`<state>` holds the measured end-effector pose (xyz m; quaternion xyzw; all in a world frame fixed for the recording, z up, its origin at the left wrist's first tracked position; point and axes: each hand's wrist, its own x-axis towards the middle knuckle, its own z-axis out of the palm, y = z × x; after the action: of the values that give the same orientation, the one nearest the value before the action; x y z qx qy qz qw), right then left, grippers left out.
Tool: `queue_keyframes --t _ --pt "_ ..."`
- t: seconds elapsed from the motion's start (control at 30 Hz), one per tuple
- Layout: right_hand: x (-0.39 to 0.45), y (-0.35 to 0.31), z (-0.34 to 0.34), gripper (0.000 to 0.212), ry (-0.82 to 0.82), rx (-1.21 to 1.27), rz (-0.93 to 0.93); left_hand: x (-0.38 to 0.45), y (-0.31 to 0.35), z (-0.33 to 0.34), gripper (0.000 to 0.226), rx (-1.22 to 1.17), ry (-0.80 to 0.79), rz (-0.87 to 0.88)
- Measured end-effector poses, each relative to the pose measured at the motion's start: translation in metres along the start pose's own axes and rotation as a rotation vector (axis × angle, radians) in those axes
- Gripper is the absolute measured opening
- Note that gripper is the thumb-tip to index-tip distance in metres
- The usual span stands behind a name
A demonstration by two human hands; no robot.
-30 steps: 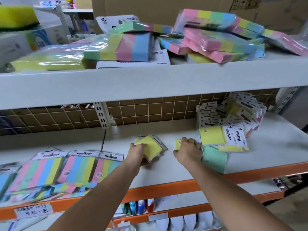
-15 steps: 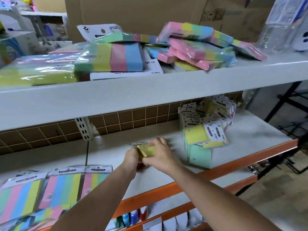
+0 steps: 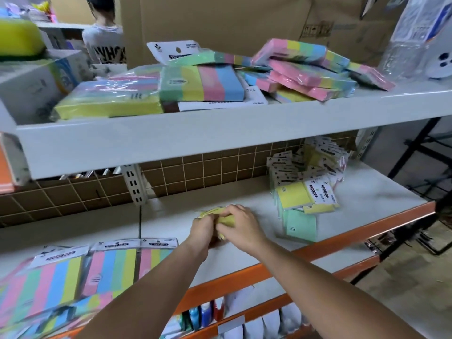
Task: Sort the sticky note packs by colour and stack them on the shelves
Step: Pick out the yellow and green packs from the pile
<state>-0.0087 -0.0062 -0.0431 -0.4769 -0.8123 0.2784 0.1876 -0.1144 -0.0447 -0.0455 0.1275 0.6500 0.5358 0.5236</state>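
Observation:
Both hands meet on the middle shelf around small yellow sticky note packs. My left hand grips them from the left and my right hand curls over them from the right, hiding most of them. To the right lies a loose heap of yellow and green packs with white header cards, a green pack at its front. Striped multicolour packs lie in a row at the shelf's left.
The upper shelf holds larger rainbow packs and pink ones, with cardboard boxes behind. A brown wire grid backs the middle shelf. A person stands far left. Bottles sit below the orange rail.
My hands, apart a second ago with a yellow pack in each, have come together and now hold the yellow packs jointly. My view has shifted to the right.

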Motion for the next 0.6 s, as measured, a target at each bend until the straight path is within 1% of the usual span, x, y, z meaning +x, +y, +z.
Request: queue_keyframes --t 0.07,0.13,0.2,0.23,0.27,0.37,0.43,0.5,0.57,0.6 --pt "-0.001 0.001 0.0 0.046 0.07 -0.047 0.051 -0.003 0.0 -0.001 0.033 -0.026 0.017 0.007" --pt "-0.004 0.006 0.0 0.069 0.102 -0.046 0.187 -0.007 -0.001 -0.001 0.035 -0.016 0.062 0.015" --pt "-0.006 0.014 0.004 0.09 0.041 0.064 0.367 -0.011 -0.005 -0.002 0.038 0.004 0.094 0.009" --pt "-0.007 0.017 0.006 0.092 0.0 0.141 0.428 -0.013 -0.008 -0.001 0.038 0.006 0.107 -0.001" --pt "-0.009 0.021 0.007 0.087 -0.039 0.236 0.459 -0.015 -0.011 0.001 0.04 0.003 0.118 -0.011" --pt "-0.015 0.033 0.005 0.06 -0.139 0.614 0.493 -0.021 -0.023 0.011 0.043 -0.012 0.136 -0.011" --pt "-0.018 0.042 0.001 0.055 -0.165 0.814 0.519 -0.026 -0.03 0.021 0.042 -0.051 0.161 -0.003" --pt "-0.018 0.051 -0.005 0.056 -0.123 0.873 0.52 -0.033 -0.033 0.028 0.044 -0.069 0.196 -0.006" --pt "-0.015 0.062 -0.014 0.061 -0.083 0.816 0.507 -0.034 -0.035 0.03 0.05 -0.045 0.216 0.006" --pt "-0.013 0.068 -0.019 0.064 -0.092 0.773 0.503 -0.037 -0.035 0.031 0.045 -0.017 0.227 0.023"
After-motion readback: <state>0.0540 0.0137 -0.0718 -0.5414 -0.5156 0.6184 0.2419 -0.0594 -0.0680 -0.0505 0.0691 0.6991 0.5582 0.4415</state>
